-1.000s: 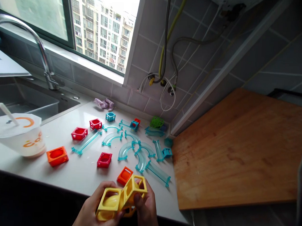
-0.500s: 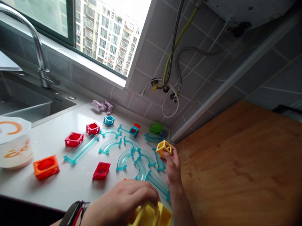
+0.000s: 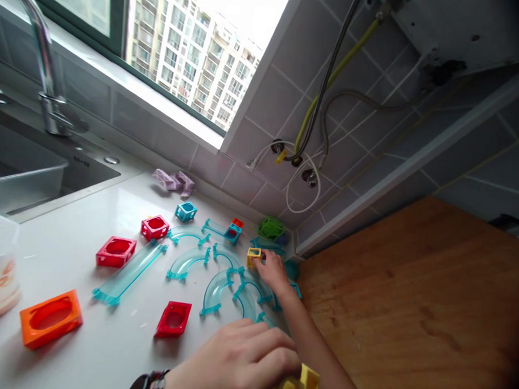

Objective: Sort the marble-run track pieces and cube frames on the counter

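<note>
Risks around the right hand (image 3: pixel 274 271)?

Its fingers are closed on the side of a small yellow block (image 3: pixel 254 254), just beside a curved teal track (image 3: pixel 226 255) toward the back of the desk (image 3: pixel 119 337). Whether the block rests or hangs, I can't tell. A grip on one side only could let it twist and drop.

And the left hand (image 3: pixel 239 360)?

Fingers curled over other yellow pieces (image 3: pixel 308 385), mostly hidden; how firmly, I can't tell. A loose hold could spill one.

The reaching forearm (image 3: pixel 317 343)?

Near other track pieces (image 3: pixel 246 300); dipping low, it could nudge them askew.
</note>
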A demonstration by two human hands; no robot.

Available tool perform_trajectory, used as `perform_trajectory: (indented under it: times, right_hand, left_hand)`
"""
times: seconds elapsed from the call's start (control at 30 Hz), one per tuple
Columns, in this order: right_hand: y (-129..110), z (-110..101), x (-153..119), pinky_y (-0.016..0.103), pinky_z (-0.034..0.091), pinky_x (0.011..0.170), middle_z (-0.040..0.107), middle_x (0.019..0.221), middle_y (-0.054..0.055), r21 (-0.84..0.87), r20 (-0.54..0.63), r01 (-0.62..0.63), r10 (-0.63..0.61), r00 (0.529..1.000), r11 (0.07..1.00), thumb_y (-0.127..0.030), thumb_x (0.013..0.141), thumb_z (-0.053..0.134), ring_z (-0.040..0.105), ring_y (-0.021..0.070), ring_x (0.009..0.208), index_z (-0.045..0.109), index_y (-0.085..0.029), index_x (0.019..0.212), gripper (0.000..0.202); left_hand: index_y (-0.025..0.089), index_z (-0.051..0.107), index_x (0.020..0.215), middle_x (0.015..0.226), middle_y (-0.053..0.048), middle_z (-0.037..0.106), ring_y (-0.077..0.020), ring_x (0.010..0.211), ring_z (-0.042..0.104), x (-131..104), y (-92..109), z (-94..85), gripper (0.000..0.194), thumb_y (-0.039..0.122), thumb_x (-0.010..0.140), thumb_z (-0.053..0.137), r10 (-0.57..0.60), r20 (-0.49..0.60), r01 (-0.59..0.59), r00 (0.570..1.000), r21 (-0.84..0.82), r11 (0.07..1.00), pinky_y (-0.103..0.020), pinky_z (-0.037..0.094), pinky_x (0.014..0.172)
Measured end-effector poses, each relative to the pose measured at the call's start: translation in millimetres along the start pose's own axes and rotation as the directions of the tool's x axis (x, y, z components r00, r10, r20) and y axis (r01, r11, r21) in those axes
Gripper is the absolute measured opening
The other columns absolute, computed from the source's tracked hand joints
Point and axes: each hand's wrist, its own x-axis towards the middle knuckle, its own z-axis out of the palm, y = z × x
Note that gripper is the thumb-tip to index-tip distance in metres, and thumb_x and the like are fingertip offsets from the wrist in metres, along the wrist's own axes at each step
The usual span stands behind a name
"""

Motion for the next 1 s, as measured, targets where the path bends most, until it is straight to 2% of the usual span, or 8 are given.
perform_trajectory:
  times: [0.3, 0.47, 0.57, 0.6, 0.7, 0.8, 0.87, 1.0]
  right_hand:
    - [8, -2, -6, 0.039, 0.043, 0.098, 0.071, 0.118, 0.017, -0.108, -0.031, -0.003, 0.0, 1.0, 0.994, -0.037, 0.087, 0.07, 0.059, 0.0341, 0.115, 0.073, -0.017, 0.121, 0.04]
    - [6, -24, -27, 0.041, 0.044, 0.101, 0.07, 0.119, 0.016, -0.039, -0.13, 0.001, -0.006, 0.992, 0.999, -0.036, 0.089, 0.068, 0.06, 0.0333, 0.115, 0.072, -0.018, 0.125, 0.04]
    - [-6, -38, -57, 0.039, 0.046, 0.099, 0.07, 0.12, 0.013, 0.125, -0.239, 0.03, 0.001, 0.971, 0.992, -0.042, 0.098, 0.055, 0.062, 0.0283, 0.111, 0.07, -0.02, 0.124, 0.037]
    - [-12, -42, -70, 0.038, 0.048, 0.097, 0.071, 0.117, 0.011, 0.295, -0.272, 0.069, 0.015, 0.962, 0.953, -0.045, 0.099, 0.054, 0.064, 0.027, 0.108, 0.071, -0.02, 0.119, 0.037]
    - [-27, -50, -115, 0.039, 0.05, 0.095, 0.072, 0.114, 0.009, 0.72, -0.236, 0.124, 0.073, 0.969, 0.683, -0.057, 0.102, 0.048, 0.065, 0.0264, 0.106, 0.073, -0.022, 0.113, 0.045]
    - [-37, -58, -152, 0.044, 0.051, 0.097, 0.068, 0.127, 0.011, 0.851, -0.162, 0.141, -0.004, 0.987, 0.506, -0.072, 0.096, 0.046, 0.064, 0.0304, 0.113, 0.068, -0.025, 0.129, 0.062]
    - [-41, -64, -166, 0.048, 0.051, 0.1, 0.063, 0.139, 0.011, 0.857, -0.144, 0.16, -0.07, 0.987, 0.491, -0.071, 0.086, 0.065, 0.062, 0.034, 0.12, 0.063, -0.028, 0.139, 0.068]
    - [-42, -76, -173, 0.048, 0.051, 0.102, 0.068, 0.132, 0.011, 0.774, -0.155, 0.182, -0.097, 0.983, 0.606, -0.038, 0.075, 0.088, 0.065, 0.0346, 0.117, 0.068, -0.029, 0.132, 0.061]
  left_hand:
    - [0.022, 0.059, 0.113, 0.102, -0.008, 0.077, -0.0179, 0.086, 0.071, 9, -2, 12.6, 0.017, 0.02, 0.106, 0.044, 0.026, -0.011, -0.026, 1.0, 0.057, 0.998, -0.026, 0.052, 0.079]
    - [0.023, 0.058, 0.112, 0.107, -0.008, 0.075, -0.021, 0.089, 0.071, 12, -1, 1.8, 0.026, 0.018, 0.087, 0.065, -0.065, -0.035, 0.067, 0.997, 0.048, 0.997, -0.028, 0.052, 0.08]
    - [0.025, 0.059, 0.114, 0.105, -0.007, 0.074, -0.0235, 0.091, 0.071, 10, -9, -2.4, 0.045, 0.015, 0.072, 0.073, -0.131, -0.104, 0.136, 0.986, 0.044, 0.99, -0.029, 0.055, 0.082]
    - [0.025, 0.059, 0.115, 0.106, -0.006, 0.073, -0.024, 0.092, 0.071, 9, -13, -3.7, 0.051, 0.011, 0.068, 0.072, -0.149, -0.118, 0.157, 0.982, 0.055, 0.986, -0.03, 0.055, 0.084]
    - [0.027, 0.058, 0.121, 0.116, -0.006, 0.072, -0.0255, 0.1, 0.07, 3, -26, -8.8, 0.064, 0.003, 0.061, 0.065, -0.191, -0.148, 0.207, 0.97, 0.099, 0.973, -0.032, 0.055, 0.088]
    - [0.028, 0.056, 0.125, 0.121, -0.007, 0.071, -0.0246, 0.101, 0.07, -1, -34, -15.7, 0.066, 0.003, 0.064, 0.064, -0.253, -0.171, 0.271, 0.952, 0.092, 0.958, -0.03, 0.055, 0.086]
    - [0.027, 0.055, 0.125, 0.116, -0.006, 0.071, -0.0224, 0.094, 0.071, -2, -35, -19.4, 0.063, 0.005, 0.067, 0.065, -0.321, -0.149, 0.331, 0.935, 0.047, 0.942, -0.027, 0.056, 0.078]
    - [0.027, 0.056, 0.123, 0.108, -0.004, 0.072, -0.0204, 0.085, 0.07, 1, -29, -20.6, 0.062, 0.006, 0.066, 0.067, -0.372, -0.087, 0.368, 0.924, -0.059, 0.928, -0.024, 0.056, 0.072]
